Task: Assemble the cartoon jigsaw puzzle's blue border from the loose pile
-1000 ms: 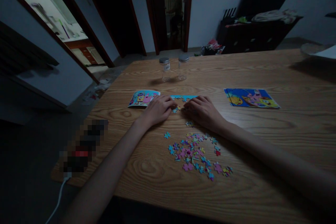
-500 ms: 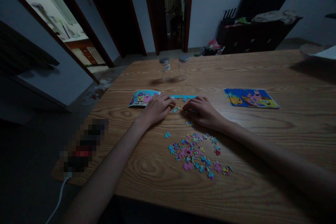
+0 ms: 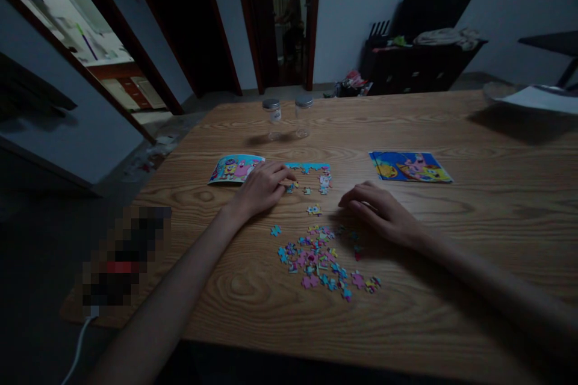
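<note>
My left hand (image 3: pixel 262 187) rests at the left side of a partly joined jigsaw puzzle, fingers stretched over its left edge and hiding pieces there. A blue strip of joined pieces (image 3: pixel 307 167) forms the puzzle's top, and a joined column (image 3: pixel 324 181) runs down its right side. My right hand (image 3: pixel 380 209) hovers to the right of the puzzle, fingers loosely bent, with nothing visible in them. Just below the puzzle lies a small joined yellow bit with eyes (image 3: pixel 314 210). Nearer to me spreads a heap of loose puzzle pieces (image 3: pixel 316 257), pink, blue and yellow.
A curled picture card (image 3: pixel 226 169) lies left of the puzzle, a flat blue picture card (image 3: pixel 410 166) to the right. Two clear jars (image 3: pixel 272 120) with metal lids stand behind. A bowl (image 3: pixel 494 95) holding paper is far right. Another person (image 3: pixel 291 15) sits beyond a doorway.
My right hand has pulled away from the puzzle, moving right and toward me, uncovering the joined right column. My left hand stays at the puzzle's left side. The view has turned slightly right.
</note>
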Demonstrator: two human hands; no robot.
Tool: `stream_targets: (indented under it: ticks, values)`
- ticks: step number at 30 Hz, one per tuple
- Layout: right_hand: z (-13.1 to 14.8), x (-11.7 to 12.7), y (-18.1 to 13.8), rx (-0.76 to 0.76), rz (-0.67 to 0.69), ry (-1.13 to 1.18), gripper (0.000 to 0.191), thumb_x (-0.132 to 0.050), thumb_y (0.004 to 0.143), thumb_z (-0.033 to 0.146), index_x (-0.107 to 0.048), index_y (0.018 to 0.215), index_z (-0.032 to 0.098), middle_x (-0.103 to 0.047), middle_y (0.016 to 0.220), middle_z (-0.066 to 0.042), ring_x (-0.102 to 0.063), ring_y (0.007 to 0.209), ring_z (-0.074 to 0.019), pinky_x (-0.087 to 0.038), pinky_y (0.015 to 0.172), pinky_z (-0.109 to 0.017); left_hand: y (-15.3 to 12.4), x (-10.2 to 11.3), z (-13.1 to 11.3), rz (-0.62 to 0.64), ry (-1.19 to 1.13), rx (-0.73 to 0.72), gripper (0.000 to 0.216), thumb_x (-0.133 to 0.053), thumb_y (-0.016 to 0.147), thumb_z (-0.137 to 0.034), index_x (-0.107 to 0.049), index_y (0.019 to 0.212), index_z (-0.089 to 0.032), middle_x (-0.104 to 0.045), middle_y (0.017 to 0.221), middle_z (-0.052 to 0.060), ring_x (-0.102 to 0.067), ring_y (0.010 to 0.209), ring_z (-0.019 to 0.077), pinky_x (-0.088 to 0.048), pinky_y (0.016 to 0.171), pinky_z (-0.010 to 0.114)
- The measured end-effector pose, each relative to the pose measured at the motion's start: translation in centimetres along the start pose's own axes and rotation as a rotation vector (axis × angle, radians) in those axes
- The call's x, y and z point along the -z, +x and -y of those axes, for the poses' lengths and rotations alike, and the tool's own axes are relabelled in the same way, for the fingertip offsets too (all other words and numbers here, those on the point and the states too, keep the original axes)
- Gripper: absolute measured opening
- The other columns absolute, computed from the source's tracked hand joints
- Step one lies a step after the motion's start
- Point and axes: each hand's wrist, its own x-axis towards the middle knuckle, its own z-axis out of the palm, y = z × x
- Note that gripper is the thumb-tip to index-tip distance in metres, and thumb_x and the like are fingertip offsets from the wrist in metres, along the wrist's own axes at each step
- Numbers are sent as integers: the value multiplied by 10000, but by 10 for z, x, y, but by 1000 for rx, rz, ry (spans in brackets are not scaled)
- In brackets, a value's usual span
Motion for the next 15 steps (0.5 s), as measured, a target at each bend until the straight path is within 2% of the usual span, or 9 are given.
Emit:
stream_targets:
  ticks: [2, 4, 6, 8, 11, 15]
  values:
    - [-2, 5, -15, 7, 110, 44, 245, -446, 1060, 324, -678, 1023, 254, -734, 953, -68, -639, 885, -260, -460, 827, -428, 0, -1, -3, -17, 15, -11, 305, -533, 899, -20, -691, 1074, -213, -720, 1095, 59, -656, 1054, 255, -455, 958, 425]
    - [-2, 10, -21, 2, 217, 51, 164, -528, 1018, 318, -679, 1030, 256, -735, 976, -61, -632, 903, -260, -452, 845, -430, 0, -2, -5, -34, 31, -28, 271, -542, 920, -31, -693, 1055, -209, -723, 1090, 59, -661, 1036, 249, -452, 952, 422]
    - [0, 14, -22, -18, 298, 29, 104, -617, 965, 306, -677, 1031, 253, -730, 995, -57, -620, 924, -257, -441, 874, -430, 0, -4, -5, -52, 42, -43, 247, -553, 930, -40, -697, 1044, -205, -725, 1082, 59, -664, 1022, 243, -452, 942, 414]
    - [3, 18, -19, -42, 363, 8, 123, -667, 927, 299, -676, 1035, 241, -720, 998, -61, -608, 946, -259, -429, 899, -432, 0, -5, -5, -66, 52, -53, 242, -552, 939, -43, -703, 1036, -206, -727, 1062, 54, -666, 1000, 235, -452, 925, 404]
    - [6, 20, -16, -69, 411, -3, 162, -674, 919, 311, -682, 1053, 221, -708, 974, -64, -600, 941, -255, -410, 913, -430, -1, -7, -3, -72, 65, -62, 241, -541, 957, -54, -713, 1011, -215, -733, 1024, 43, -670, 959, 224, -449, 904, 395]
    - [5, 17, -17, -60, 384, 8, 130, -650, 946, 300, -686, 1042, 221, -718, 993, -57, -609, 934, -237, -389, 916, -413, -1, -9, -1, -86, 69, -70, 216, -551, 962, -74, -716, 983, -212, -742, 1003, 43, -670, 940, 225, -448, 907, 396]
